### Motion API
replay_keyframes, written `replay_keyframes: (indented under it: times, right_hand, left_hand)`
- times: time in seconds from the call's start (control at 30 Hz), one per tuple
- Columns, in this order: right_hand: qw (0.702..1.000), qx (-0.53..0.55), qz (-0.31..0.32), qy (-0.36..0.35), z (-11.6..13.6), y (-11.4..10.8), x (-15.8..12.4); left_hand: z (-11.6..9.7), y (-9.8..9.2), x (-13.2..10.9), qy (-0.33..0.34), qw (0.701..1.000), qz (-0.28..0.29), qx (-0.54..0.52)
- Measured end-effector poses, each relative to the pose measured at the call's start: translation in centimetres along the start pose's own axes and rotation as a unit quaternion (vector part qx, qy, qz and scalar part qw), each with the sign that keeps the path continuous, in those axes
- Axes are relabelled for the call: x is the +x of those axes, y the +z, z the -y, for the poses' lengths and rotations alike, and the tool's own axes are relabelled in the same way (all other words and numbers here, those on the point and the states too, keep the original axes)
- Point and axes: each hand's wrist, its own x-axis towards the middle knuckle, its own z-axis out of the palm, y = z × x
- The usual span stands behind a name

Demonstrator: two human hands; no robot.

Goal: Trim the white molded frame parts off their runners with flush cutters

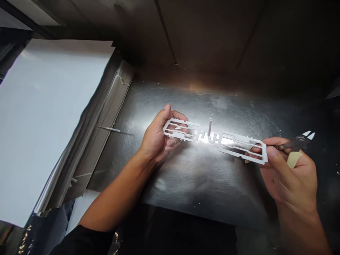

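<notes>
Steel table (pixel 202 184): brushed and scratched, with hard glare at its centre. Everything I log here happens above it.
Sheet stack (pixel 47 117): white sheets piled at the left edge, well apart from both hands.
Moulded plastic frame (pixel 209 138): white, two rectangular halves joined by a thin wavy runner. It is held level over the glare patch and I judge it clear of the table.
Left hand (pixel 156 138): fingers curled around the frame's left half, thumb on top, grasping it.
Right hand (pixel 289 173): thumb and fingers pinch the frame's right end, and the same hand carries the cutters.
Side cutters (pixel 294 143): dark jaws pointing at the frame, pale handle tips sticking out past the hand. I cannot tell whether the jaws are parted.
Risk 1: I judge the runner the weak point. Any twist between the hands could snap it.
Risk 2: one hand holding two things makes a loose pinch, so either the frame end or the cutters could slip.
Risk 3: the glare hides white detail, so a blade could be misplaced.
</notes>
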Motion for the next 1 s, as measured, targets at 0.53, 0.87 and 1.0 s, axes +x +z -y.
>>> replay_keyframes:
  times: [0.53,0.87,1.0]
  right_hand:
    - [0.998,-0.035,-0.055,-0.007,0.8,-0.4,-0.8]
    - [0.972,-0.176,-0.079,-0.137,-0.1,-0.4,-1.3]
    - [0.967,-0.205,-0.09,-0.12,-0.2,-0.9,-1.6]
  left_hand:
    - [-0.2,0.4,-1.4,0.037,0.999,-0.008,0.017]
    - [0.4,-0.3,-1.0,0.149,0.985,-0.034,0.079]
    - [0.4,-0.4,-0.9,0.154,0.984,-0.029,0.082]
